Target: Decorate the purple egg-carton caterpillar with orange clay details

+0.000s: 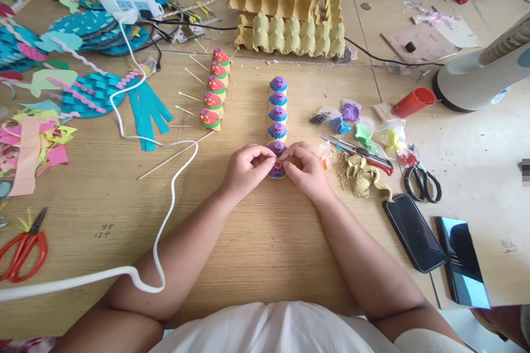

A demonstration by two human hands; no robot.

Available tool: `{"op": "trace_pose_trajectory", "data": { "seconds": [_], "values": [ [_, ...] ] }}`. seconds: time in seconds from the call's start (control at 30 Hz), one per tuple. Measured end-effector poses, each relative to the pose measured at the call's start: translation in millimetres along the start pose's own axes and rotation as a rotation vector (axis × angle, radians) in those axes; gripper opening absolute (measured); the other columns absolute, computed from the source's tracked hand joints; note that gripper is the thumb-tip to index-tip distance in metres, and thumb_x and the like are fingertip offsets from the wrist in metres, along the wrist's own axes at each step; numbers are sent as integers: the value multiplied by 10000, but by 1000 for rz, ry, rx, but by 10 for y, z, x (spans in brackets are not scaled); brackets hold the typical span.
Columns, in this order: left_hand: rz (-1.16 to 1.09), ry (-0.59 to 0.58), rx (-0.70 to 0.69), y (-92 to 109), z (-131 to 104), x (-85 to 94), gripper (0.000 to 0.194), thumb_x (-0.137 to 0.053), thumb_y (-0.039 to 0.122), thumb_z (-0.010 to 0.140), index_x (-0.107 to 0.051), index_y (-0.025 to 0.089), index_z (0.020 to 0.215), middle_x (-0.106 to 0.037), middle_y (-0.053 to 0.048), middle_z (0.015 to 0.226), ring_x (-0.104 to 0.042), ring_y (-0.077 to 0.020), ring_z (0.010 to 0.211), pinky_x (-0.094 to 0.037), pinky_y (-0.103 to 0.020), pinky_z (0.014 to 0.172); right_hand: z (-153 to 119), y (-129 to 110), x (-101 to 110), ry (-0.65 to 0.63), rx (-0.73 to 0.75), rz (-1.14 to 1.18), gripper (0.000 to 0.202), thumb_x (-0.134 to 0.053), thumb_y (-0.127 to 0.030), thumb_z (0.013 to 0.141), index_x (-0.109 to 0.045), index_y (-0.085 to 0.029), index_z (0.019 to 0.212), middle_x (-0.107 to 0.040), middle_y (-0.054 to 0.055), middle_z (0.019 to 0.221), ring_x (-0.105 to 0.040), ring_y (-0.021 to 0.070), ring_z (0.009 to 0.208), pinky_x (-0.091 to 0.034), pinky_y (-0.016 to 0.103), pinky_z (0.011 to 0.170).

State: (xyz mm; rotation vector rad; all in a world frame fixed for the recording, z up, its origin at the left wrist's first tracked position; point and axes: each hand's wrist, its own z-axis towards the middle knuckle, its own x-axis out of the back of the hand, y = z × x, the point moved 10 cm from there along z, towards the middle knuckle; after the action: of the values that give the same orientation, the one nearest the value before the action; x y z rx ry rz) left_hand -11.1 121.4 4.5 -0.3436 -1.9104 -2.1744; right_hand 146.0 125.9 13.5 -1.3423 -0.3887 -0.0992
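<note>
An egg-carton strip (278,115) covered in purple and blue clay, with small faces on its bumps, stands on the table in front of me. On its nearest bump lies a thin loop of orange-yellow clay (277,165). My left hand (249,172) reaches it from the left, thumb and forefinger pinched at the loop's edge. From the other side my right hand (305,170) pinches at the same loop. The fingertips partly cover the two nearest bumps. A second strip (215,88), red and green with toothpick legs, sits to the left.
Bags of coloured clay (364,133), a utility knife (364,154), black scissors (422,179) and two phones (414,233) lie to the right. Egg cartons (298,33) stand behind. A white cable (171,198) crosses the left side, near red-handled scissors (27,248).
</note>
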Motion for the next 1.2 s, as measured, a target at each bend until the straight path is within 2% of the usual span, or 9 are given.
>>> {"op": "trace_pose_trajectory", "data": {
  "seconds": [0.33, 0.7, 1.0, 1.2],
  "values": [
    [8, -10, -10, 29, -4, -9, 97, -695, 257, 819, -771, 197, 814, -716, -26, 798, -611, -142, 689, -472, -271, 638, 4, 9, 9, 8, -2, 0, 76, -622, -203, 831, -688, -239, 845, -665, 42, 939, -634, 227, 963, -512, 411, 934],
    [20, -6, -34, 110, 1, 21, 170, -654, 284, 874, -738, 200, 753, -636, -12, 719, -575, -155, 711, -441, -278, 649, -10, -67, -15, -24, 42, -14, 157, -597, -154, 770, -673, -247, 872, -665, 42, 958, -625, 241, 999, -497, 427, 961],
    [43, -20, -64, 136, -2, 9, 270, -619, 349, 939, -724, 189, 748, -654, -27, 729, -605, -170, 755, -461, -291, 700, -22, -105, -39, -36, 73, -9, 138, -608, -149, 803, -697, -238, 862, -641, 41, 958, -621, 223, 974, -495, 419, 961],
    [37, -18, -65, 130, -2, 8, 255, -625, 341, 934, -727, 189, 757, -667, -28, 741, -614, -170, 755, -466, -295, 709, -18, -117, -38, -33, 97, -12, 124, -610, -148, 801, -691, -228, 850, -619, 42, 926, -612, 221, 956, -490, 418, 948]
  ]
}}
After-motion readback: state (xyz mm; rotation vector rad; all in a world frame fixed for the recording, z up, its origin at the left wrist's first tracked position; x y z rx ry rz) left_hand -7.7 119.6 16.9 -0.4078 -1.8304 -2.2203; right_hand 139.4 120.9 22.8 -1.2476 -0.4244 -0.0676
